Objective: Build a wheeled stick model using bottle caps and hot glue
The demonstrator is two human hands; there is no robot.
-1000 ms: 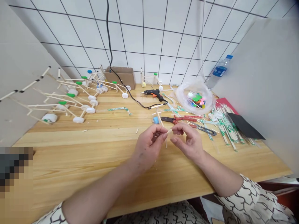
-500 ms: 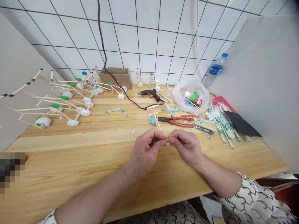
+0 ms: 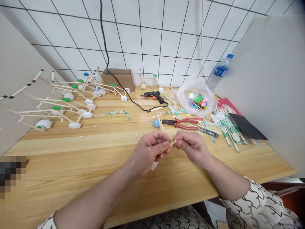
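My left hand (image 3: 152, 148) is closed in a pinch on a thin, pale wooden stick (image 3: 172, 143). The fingertips of my right hand (image 3: 192, 148) grip the stick's other end, so it spans the small gap between both hands. A white piece (image 3: 154, 165) shows below my left hand; I cannot tell what it is or whether it is held. Just beyond my fingers sits a small frame of sticks (image 3: 160, 124) with a blue cylinder (image 3: 156, 123) on it. Red-handled pliers (image 3: 184, 122) lie beside the frame.
Stick-built models with white wheels (image 3: 75, 125) crowd the left side. Toward the wall are a glue gun (image 3: 153, 95), a cardboard box (image 3: 120, 79) and a plastic bag (image 3: 183, 101) of colourful bits. Wrapped sticks (image 3: 230, 127), black sheet (image 3: 247, 125) and bottle (image 3: 220, 71) are at right.
My fingertips have moved slightly apart, and more of the stick shows between them. The white piece has come into sight below my left hand.
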